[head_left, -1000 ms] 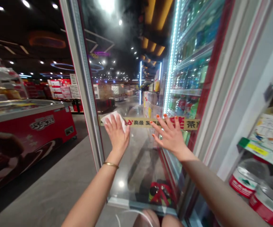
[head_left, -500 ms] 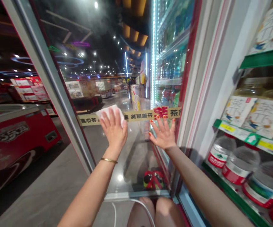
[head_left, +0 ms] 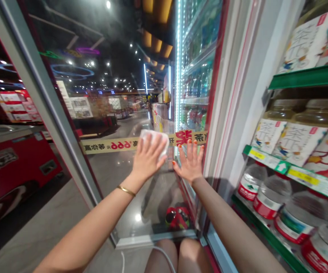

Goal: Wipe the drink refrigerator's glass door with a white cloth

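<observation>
My left hand, with a gold bangle at the wrist, lies flat with stretched fingers over a white cloth. It presses the cloth against the glass door, on a yellow printed strip that runs across the pane. Part of the cloth is hidden under the fingers. Beside it, my right hand, with orange nails, is spread open against the glass at the strip's right part, holding nothing.
Shelves at the right hold tea bottles and large water bottles. A metal door frame slants down the left, with a red freezer beyond it. A white cable crosses near my knees.
My left hand has slid the cloth rightward along the strip, closer to my right hand, uncovering printed figures on the left. My right hand stays on the same part of the glass.
</observation>
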{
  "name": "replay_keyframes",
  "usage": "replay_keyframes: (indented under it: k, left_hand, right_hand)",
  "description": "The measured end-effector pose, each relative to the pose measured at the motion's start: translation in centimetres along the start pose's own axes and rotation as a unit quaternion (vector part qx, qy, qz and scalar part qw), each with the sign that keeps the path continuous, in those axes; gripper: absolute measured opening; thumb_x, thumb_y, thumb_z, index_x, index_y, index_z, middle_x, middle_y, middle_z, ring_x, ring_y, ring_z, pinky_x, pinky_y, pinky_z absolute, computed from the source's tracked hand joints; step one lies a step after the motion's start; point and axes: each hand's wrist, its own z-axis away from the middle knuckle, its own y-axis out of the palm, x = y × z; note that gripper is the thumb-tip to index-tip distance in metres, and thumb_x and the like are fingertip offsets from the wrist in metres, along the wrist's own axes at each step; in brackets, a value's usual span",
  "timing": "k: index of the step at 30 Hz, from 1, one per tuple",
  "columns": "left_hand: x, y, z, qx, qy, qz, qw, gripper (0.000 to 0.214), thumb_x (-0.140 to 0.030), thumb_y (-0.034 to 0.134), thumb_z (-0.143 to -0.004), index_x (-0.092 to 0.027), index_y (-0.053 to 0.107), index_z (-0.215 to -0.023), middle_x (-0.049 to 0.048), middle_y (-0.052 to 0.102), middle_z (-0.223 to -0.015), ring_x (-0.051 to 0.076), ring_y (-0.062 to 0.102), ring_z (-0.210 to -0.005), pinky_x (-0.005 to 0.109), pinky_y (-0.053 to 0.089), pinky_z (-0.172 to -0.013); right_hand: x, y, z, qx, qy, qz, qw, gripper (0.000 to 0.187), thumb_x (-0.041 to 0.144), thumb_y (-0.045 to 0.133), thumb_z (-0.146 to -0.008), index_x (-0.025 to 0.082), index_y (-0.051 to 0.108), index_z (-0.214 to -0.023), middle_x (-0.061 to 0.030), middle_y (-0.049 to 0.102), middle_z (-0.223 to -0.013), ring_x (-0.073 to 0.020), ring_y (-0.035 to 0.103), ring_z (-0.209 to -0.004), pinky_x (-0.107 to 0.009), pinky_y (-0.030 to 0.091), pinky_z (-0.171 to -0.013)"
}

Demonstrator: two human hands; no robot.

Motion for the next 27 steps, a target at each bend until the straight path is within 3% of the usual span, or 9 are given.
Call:
replay_keyframes:
  k: [4,6,9,12,16,19,21,24,27]
  left_hand:
    - [0.2,-1.4,4.6,0.05,0.196,0.018,0.979,0.065,-0.051,0.055,-0.109,-0.039,0.04,-0.171,-0.0108,0.045,-0.175,0.013,0.015,-0.173,0.032,0.007,-0.144]
    - [3.0,-2.7,4.3,0.022,0.153,0.002,0.988,0.07,-0.047,0.059,-0.108,-0.034,0.037,-0.173,-0.0044,0.043,-0.176,0.017,0.012,-0.174,0.037,0.004,-0.145]
    - [5.9,-3.4,0.0,-0.048,-0.035,-0.022,0.998,0.078,-0.043,0.059,-0.108,-0.029,0.025,-0.177,0.0059,0.025,-0.184,0.027,0.001,-0.175,0.055,0.0,-0.144]
    - [3.7,-1.7,-2.8,-0.072,-0.133,-0.023,0.988,0.082,-0.045,0.057,-0.108,-0.028,0.018,-0.178,0.0061,0.013,-0.186,0.03,-0.007,-0.174,0.061,-0.004,-0.143]
    - [-1.2,0.3,2.5,0.027,0.122,-0.027,0.992,0.074,-0.054,0.055,-0.108,-0.032,0.033,-0.175,-0.0029,0.027,-0.183,0.022,0.001,-0.175,0.046,0.0,-0.145]
    - [1.2,-1.0,7.6,0.052,0.189,-0.034,0.98,0.068,-0.056,0.058,-0.107,-0.04,0.04,-0.171,-0.0085,0.044,-0.176,0.015,0.009,-0.174,0.037,0.007,-0.144]
    - [5.2,-2.5,8.1,0.028,0.095,-0.058,0.993,0.072,-0.051,0.058,-0.108,-0.034,0.035,-0.174,0.0002,0.042,-0.178,0.02,0.008,-0.175,0.046,0.007,-0.145]
    - [9.2,-3.5,5.6,-0.043,-0.162,-0.076,0.983,0.077,-0.046,0.047,-0.111,-0.021,0.021,-0.178,0.0139,0.017,-0.186,0.032,-0.004,-0.175,0.065,0.005,-0.142]
    - [6.4,-1.5,5.3,-0.081,-0.245,-0.084,0.962,0.081,-0.046,0.046,-0.111,-0.015,0.013,-0.179,0.0175,0.008,-0.186,0.034,-0.012,-0.174,0.067,0.002,-0.141]
  right_hand:
    - [0.5,-0.1,0.3,-0.003,0.052,-0.024,0.998,0.097,0.05,0.069,-0.098,0.025,0.021,-0.178,-0.0172,-0.003,-0.188,-0.0457,-0.002,-0.173,-0.081,0.017,-0.132]
    - [0.8,0.0,0.2,-0.004,0.058,-0.032,0.998,0.095,0.05,0.069,-0.098,0.028,0.023,-0.178,-0.0154,0.003,-0.188,-0.044,0.001,-0.174,-0.08,0.016,-0.133]
    - [0.9,0.0,0.1,-0.018,0.054,-0.031,0.998,0.093,0.052,0.067,-0.099,0.027,0.023,-0.178,-0.0149,0.004,-0.188,-0.0424,0.0,-0.174,-0.078,0.016,-0.134]
    - [0.8,0.0,0.0,-0.024,0.056,-0.022,0.998,0.094,0.052,0.063,-0.101,0.026,0.018,-0.179,-0.0149,-0.001,-0.188,-0.0415,-0.003,-0.174,-0.079,0.015,-0.134]
    - [0.8,0.0,-0.1,-0.027,0.051,-0.027,0.998,0.094,0.049,0.061,-0.102,0.026,0.014,-0.18,-0.0162,0.002,-0.188,-0.0408,-0.003,-0.174,-0.079,0.015,-0.133]
    - [0.8,0.1,-0.1,-0.025,0.051,-0.033,0.998,0.091,0.048,0.061,-0.102,0.027,0.018,-0.179,-0.0159,0.004,-0.188,-0.0393,-0.003,-0.174,-0.077,0.014,-0.134]
    - [0.9,0.2,0.0,-0.021,0.053,-0.035,0.998,0.089,0.049,0.062,-0.102,0.027,0.022,-0.178,-0.0156,0.005,-0.188,-0.039,-0.003,-0.174,-0.077,0.013,-0.135]
    - [0.9,0.1,0.1,-0.012,0.059,-0.04,0.997,0.087,0.047,0.064,-0.1,0.029,0.028,-0.177,-0.0143,0.007,-0.188,-0.04,-0.003,-0.174,-0.078,0.013,-0.134]
    - [0.8,-0.1,0.3,-0.011,0.061,-0.038,0.997,0.086,0.046,0.066,-0.099,0.028,0.031,-0.176,-0.0144,0.008,-0.188,-0.0412,0.001,-0.174,-0.078,0.013,-0.134]
